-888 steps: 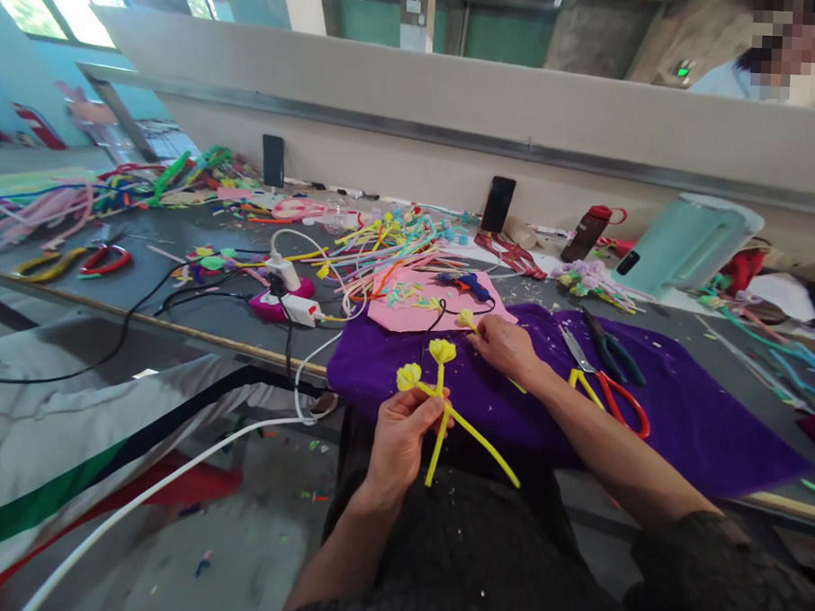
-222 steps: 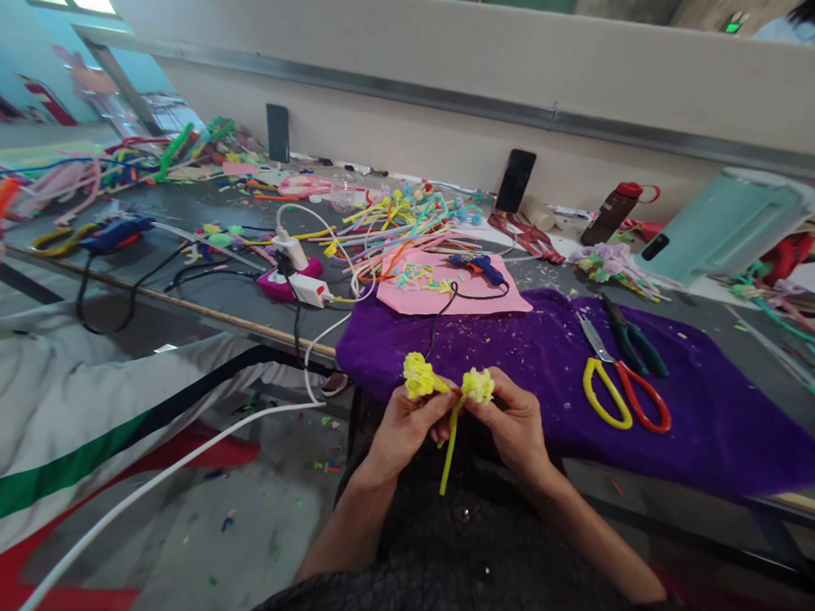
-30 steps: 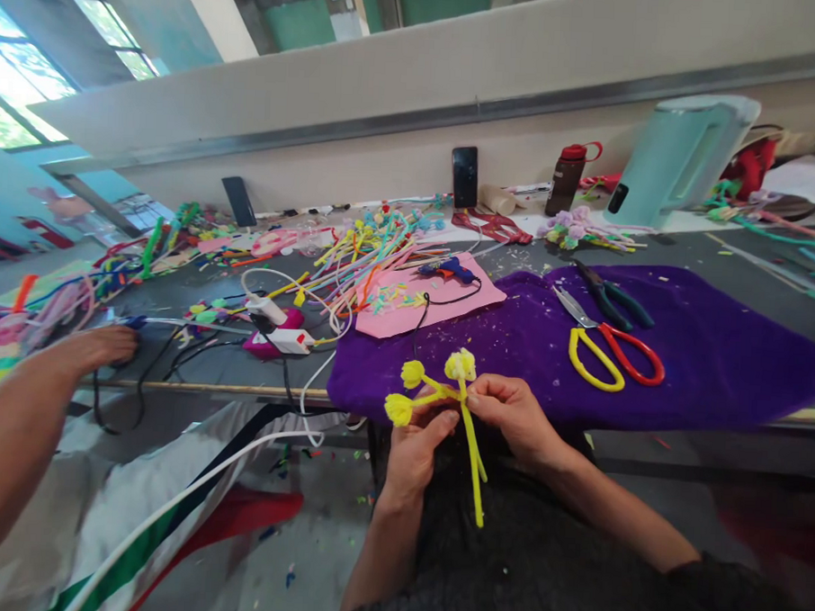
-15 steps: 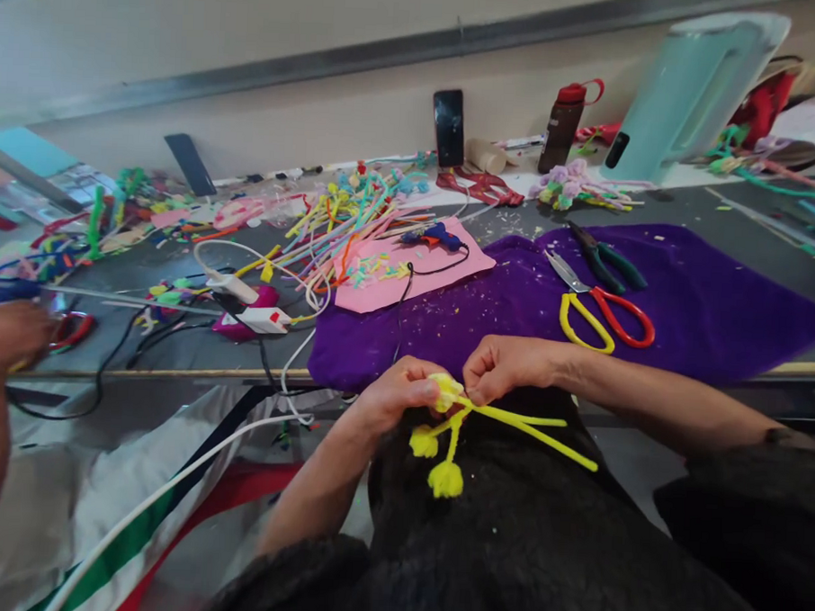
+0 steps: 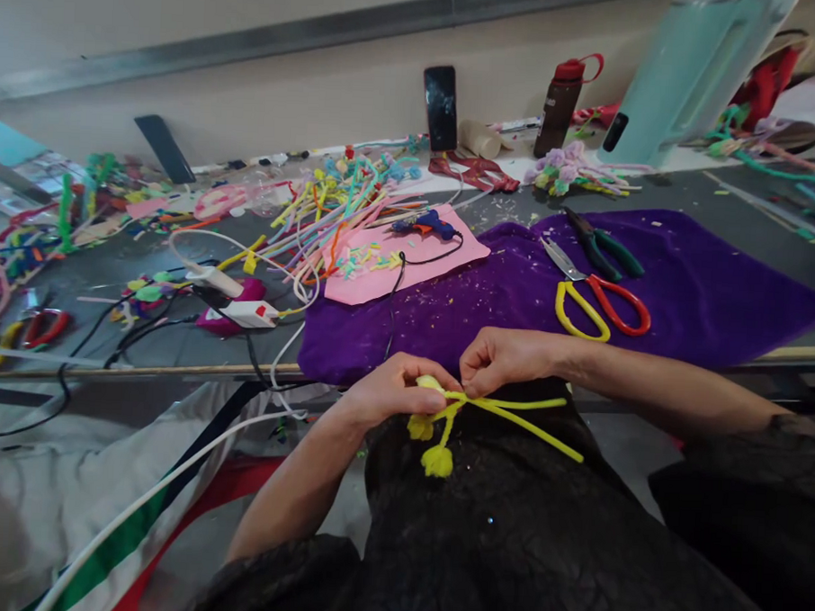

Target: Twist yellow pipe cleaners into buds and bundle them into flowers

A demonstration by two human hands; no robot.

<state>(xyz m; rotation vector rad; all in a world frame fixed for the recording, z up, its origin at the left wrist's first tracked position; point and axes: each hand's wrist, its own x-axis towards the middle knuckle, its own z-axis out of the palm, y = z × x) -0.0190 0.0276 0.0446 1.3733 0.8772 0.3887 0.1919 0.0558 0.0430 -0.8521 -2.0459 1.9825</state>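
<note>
The yellow pipe-cleaner flower sprig (image 5: 504, 414) is held over the dark-clothed lap, just on the near side of the bench edge. The left hand (image 5: 383, 390) pinches one bloom between thumb and fingers, probably to steady the sprig; the right hand (image 5: 496, 363) has thumb and curled forefinger pressed together on the joint where the stems meet, though which strand they nip is too small to tell. Two blooms hang free towards 7 and 8 o'clock. The scissors (image 5: 574, 275) lie at 1 to 2 o'clock from the right hand on the purple cloth (image 5: 705, 291), and the glue gun (image 5: 425, 223) at 11 o'clock, seemingly parked within easy reach.

A second ago the bare stems pointed to 5 o'clock; now they point between 3 and 4, and the co-worker's hand has gone from the left
</note>
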